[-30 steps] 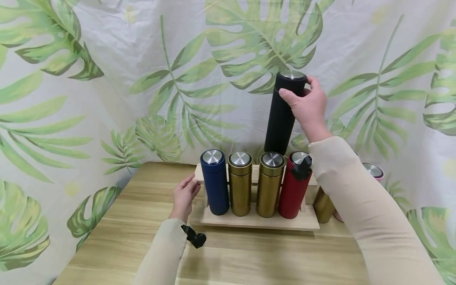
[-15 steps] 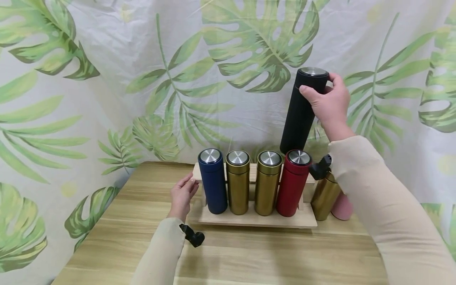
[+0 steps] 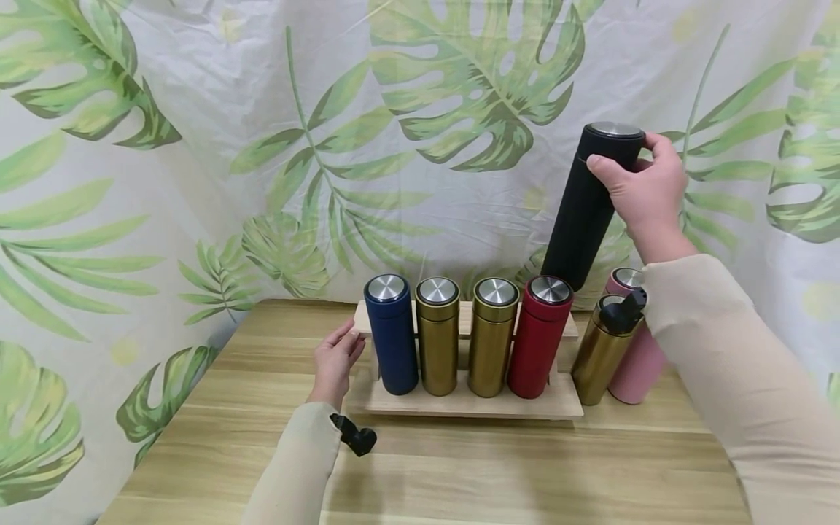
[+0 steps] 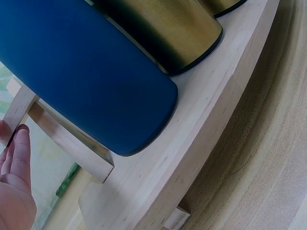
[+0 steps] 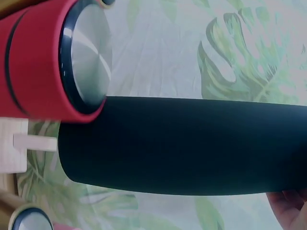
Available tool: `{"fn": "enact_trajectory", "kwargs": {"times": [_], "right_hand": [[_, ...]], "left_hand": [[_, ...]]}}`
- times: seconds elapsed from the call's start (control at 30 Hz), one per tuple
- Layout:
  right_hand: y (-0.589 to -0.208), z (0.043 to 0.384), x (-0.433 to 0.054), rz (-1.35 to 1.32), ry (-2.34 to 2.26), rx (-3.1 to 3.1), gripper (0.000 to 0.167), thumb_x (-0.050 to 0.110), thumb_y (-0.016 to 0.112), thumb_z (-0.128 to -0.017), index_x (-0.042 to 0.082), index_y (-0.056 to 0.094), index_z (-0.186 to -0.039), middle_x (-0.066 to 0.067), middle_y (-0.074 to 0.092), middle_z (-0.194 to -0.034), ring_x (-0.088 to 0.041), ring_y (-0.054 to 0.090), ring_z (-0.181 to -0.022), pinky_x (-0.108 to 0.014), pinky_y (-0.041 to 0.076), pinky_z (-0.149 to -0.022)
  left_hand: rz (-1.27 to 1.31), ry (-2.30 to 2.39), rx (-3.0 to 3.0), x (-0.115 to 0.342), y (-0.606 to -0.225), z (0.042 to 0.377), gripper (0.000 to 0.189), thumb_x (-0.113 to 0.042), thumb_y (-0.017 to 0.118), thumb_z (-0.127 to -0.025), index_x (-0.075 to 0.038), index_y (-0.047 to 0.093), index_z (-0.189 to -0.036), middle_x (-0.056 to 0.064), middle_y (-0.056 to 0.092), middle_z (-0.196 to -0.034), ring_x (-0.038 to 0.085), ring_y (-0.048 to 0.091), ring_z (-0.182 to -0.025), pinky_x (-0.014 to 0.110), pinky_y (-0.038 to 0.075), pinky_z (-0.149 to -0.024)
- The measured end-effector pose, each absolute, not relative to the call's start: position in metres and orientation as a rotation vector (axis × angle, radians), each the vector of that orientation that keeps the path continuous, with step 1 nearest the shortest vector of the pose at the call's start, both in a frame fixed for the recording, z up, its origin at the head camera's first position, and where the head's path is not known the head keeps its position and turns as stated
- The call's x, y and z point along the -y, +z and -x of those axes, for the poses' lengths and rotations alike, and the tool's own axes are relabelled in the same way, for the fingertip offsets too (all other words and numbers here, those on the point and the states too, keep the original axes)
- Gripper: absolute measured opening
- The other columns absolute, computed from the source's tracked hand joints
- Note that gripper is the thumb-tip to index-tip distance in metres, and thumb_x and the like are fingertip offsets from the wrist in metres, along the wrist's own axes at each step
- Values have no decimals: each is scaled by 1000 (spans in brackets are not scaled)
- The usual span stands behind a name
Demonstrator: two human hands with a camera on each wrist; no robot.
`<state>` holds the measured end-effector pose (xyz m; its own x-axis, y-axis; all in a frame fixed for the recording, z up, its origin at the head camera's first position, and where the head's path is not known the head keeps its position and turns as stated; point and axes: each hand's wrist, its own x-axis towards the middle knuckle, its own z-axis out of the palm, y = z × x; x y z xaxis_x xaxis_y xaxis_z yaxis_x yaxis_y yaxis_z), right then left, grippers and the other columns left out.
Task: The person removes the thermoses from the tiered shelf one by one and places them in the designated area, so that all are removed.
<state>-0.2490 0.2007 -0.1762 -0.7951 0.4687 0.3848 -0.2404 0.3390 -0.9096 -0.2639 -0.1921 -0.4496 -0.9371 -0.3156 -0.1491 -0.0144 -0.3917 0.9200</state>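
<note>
My right hand (image 3: 650, 189) grips a black thermos bottle (image 3: 584, 211) near its lid and holds it in the air, tilted, behind the right end of a two-level wooden rack (image 3: 459, 405). Its base is partly hidden by the red thermos bottle (image 3: 540, 343). At the rack's left side, my left hand (image 3: 336, 361) pinches the end of the upper board, as the left wrist view shows at its fingers (image 4: 20, 155). Along the lower board stand a blue thermos bottle (image 3: 394, 343), two gold thermos bottles (image 3: 439, 350) and the red one.
Right of the rack, another gold bottle (image 3: 597, 361) and a pink bottle (image 3: 635, 372) stand on the wood-grain table (image 3: 459, 474). A leaf-patterned cloth (image 3: 262, 146) hangs behind the table. My right sleeve (image 3: 735, 364) passes close by the pink bottle.
My right hand has carried the black thermos bottle to the right, from behind the second gold bottle to behind the red one's right side. The left hand stays at the rack.
</note>
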Motion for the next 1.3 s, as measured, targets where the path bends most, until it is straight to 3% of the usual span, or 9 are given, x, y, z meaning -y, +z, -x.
{"fn": "enact_trajectory", "kwargs": {"times": [0.3, 0.47, 0.67, 0.73, 1.0, 1.17, 1.27, 1.3], "right_hand": [[-172, 239, -223, 227, 1538, 1941, 57, 25, 76, -72, 17, 51, -123, 10, 53, -88, -2, 53, -77, -15, 45, -64], [-171, 230, -236, 261, 1512, 1919, 48, 24, 77, -71, 19, 55, -112, 10, 53, -84, -1, 52, -71, -13, 45, -59], [-169, 218, -253, 296, 1485, 1920, 47, 24, 77, -72, 20, 54, -112, 12, 54, -81, 1, 52, -67, -11, 43, -54], [-170, 212, -259, 310, 1478, 1920, 43, 25, 76, -72, 21, 54, -109, 14, 55, -77, 2, 53, -65, -12, 41, -48], [-177, 191, -282, 335, 1406, 1944, 33, 24, 73, -76, 25, 53, -102, 22, 56, -69, 9, 54, -59, -8, 40, -49], [-183, 170, -291, 414, 1323, 2064, 37, 33, 68, -81, 32, 49, -112, 25, 52, -76, 3, 45, -53, -20, 30, -33], [-192, 162, -299, 473, 1311, 2101, 43, 36, 64, -84, 35, 43, -121, 26, 50, -80, 1, 43, -55, -27, 21, -31], [-197, 164, -305, 466, 1321, 2073, 43, 32, 65, -84, 34, 44, -121, 26, 51, -80, 4, 46, -58, -24, 25, -32]], "left_hand": [[-435, -2444, 1616, 192, -448, 264, 41, -1, 56, -90, 3, 50, -129, -6, 63, -83, 4, 64, -73, 19, 55, -77], [-453, -2447, 1609, 192, -448, 264, 40, 0, 56, -89, 2, 51, -129, -6, 65, -80, 5, 64, -73, 20, 55, -77], [-449, -2440, 1622, 193, -450, 265, 39, -1, 56, -90, 1, 52, -128, -6, 65, -80, 5, 65, -75, 20, 55, -78], [-443, -2437, 1629, 193, -450, 264, 39, -1, 56, -90, 1, 52, -128, -7, 65, -80, 5, 65, -75, 20, 55, -78], [-446, -2446, 1618, 193, -451, 264, 39, -1, 56, -90, 1, 52, -128, -7, 65, -79, 4, 65, -74, 20, 55, -78], [-439, -2436, 1609, 193, -451, 264, 39, -1, 56, -90, 1, 53, -128, -8, 65, -79, 4, 64, -73, 20, 55, -77], [-431, -2440, 1613, 194, -451, 264, 39, -1, 56, -90, 2, 52, -128, -7, 65, -79, 4, 65, -73, 20, 55, -78], [-431, -2442, 1612, 194, -451, 264, 39, -1, 56, -90, 2, 52, -128, -7, 65, -80, 4, 65, -74, 20, 55, -78]]}}
